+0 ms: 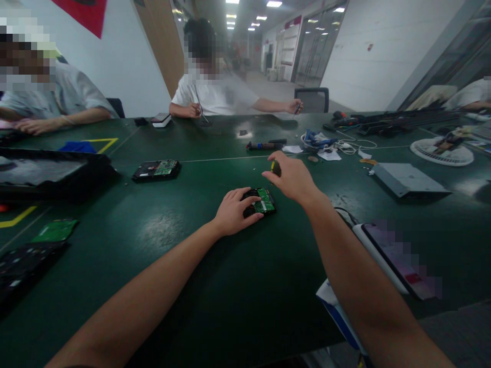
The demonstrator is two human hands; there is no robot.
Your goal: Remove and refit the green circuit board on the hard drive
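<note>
A hard drive point(265, 201) with a green circuit board facing up lies on the table in front of me. My left hand point(238, 210) grips it from the left, thumb along the near side and fingers over the top, covering part of the board. Just above the drive's right end, my right hand point(290, 176) is closed around the black and yellow handle of a screwdriver point(275, 167). I cannot make out its shaft or tip.
Another hard drive point(156, 169) lies to the left, near a black casing point(49, 171). A grey metal box point(409, 180) and a phone point(399, 258) are on the right. Cables point(351, 144) lie farther back. Across the green table point(184, 286) sits a person point(215, 94) holding tools.
</note>
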